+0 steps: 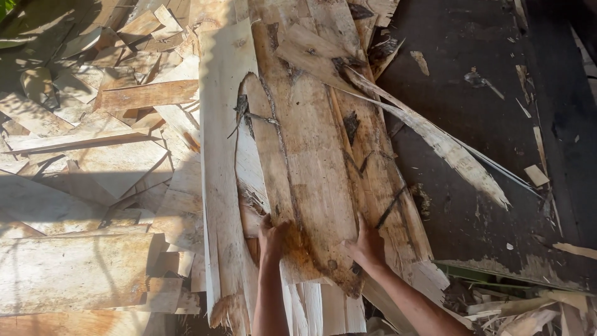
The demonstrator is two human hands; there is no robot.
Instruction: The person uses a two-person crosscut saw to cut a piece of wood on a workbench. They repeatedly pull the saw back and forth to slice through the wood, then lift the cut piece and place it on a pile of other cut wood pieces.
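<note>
I had both hands on the near end of a long veneer sheet [311, 168], a thin, brown-stained strip of peeled wood lying lengthwise away from me on top of a stack of similar sheets. My left hand [272, 236] pressed against the sheet's ragged left edge, fingers curled onto it, and my right hand [367, 246] lay flat with fingers spread on its right side; the two hands were apart, neither closed into a fist, each bearing on the sheet's lower corner where the wood was darkest and frayed. Just left of the sheet ran a paler, cleaner veneer strip [221, 155], split along its inner edge. Further left of the sheet lay a jumbled heap of veneer offcuts [93, 162], partly in shadow, filling that whole side. Off the sheet's upper right, a long torn sliver [435, 140] slanted out over the dark floor [491, 186], which was scattered with small chips and offered the only open room. Below and right of the sheet, near my right forearm, were more splintered scraps [516, 308]. I saw no packages, labels or signs anywhere.
</note>
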